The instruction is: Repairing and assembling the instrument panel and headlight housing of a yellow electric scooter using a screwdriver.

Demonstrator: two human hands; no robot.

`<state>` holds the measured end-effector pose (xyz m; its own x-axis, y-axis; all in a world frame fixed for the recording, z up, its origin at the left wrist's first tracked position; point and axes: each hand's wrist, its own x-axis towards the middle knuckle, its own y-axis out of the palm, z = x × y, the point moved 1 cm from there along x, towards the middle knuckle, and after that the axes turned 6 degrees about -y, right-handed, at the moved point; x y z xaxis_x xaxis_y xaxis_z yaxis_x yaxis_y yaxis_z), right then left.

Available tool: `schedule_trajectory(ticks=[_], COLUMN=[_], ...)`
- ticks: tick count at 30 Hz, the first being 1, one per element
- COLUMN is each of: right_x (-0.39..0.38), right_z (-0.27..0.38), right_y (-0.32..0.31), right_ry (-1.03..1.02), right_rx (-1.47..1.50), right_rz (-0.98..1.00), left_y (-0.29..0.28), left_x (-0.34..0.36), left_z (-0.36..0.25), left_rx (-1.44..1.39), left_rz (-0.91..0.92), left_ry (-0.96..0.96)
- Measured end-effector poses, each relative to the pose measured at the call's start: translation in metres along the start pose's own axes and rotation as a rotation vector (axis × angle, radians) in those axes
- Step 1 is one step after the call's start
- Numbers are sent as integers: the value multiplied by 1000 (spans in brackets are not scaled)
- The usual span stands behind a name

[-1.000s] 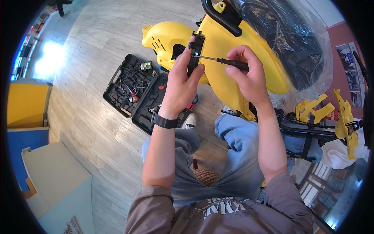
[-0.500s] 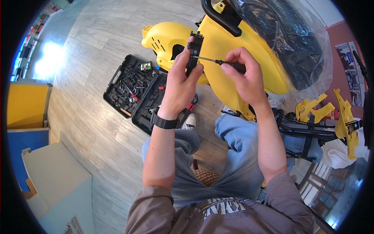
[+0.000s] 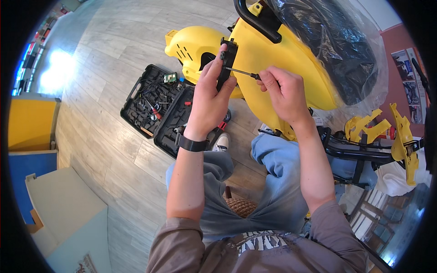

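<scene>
My left hand (image 3: 214, 88) is closed round a narrow black plastic part (image 3: 229, 57), holding it up with its long side near vertical. In my right hand (image 3: 286, 91) is a screwdriver (image 3: 246, 73) with a dark handle, mostly hidden by the fingers. Its thin metal shaft points left, and the tip meets the face of the black part. Whether a screw sits under the tip is too small to tell. Behind both hands stands a large yellow plastic body (image 3: 259, 86) with a black tube handle (image 3: 257, 22).
An open black tool case (image 3: 136, 123) with cables and tools lies on the floor to the left, a green circuit board (image 3: 170, 78) at its far edge. Clear film (image 3: 337, 50) wraps a dark seat-like piece. Yellow brackets (image 3: 368, 127) and a black frame (image 3: 359, 154) stand at right.
My right fingers have shifted on the screwdriver handle, and the hand has turned and lowered slightly. The tip stays at the black part, which my left hand keeps nearly still.
</scene>
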<state>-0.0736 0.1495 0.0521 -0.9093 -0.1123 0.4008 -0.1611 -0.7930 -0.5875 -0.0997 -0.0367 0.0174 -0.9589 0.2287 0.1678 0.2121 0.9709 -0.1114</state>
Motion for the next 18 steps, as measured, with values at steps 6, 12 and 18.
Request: schedule_trajectory(ticks=[6, 12, 18], right_x=[2, 0, 0], right_z=[4, 5, 6], right_y=[7, 5, 7], right_ry=[-137, -91, -114], right_rx=[76, 90, -22], right_rz=[-162, -75, -34], left_y=[0, -4, -6], left_x=[0, -1, 0], left_z=[1, -5, 2], left_rx=[-36, 7, 65], left_rz=[6, 18, 6], left_ry=[-93, -142, -85])
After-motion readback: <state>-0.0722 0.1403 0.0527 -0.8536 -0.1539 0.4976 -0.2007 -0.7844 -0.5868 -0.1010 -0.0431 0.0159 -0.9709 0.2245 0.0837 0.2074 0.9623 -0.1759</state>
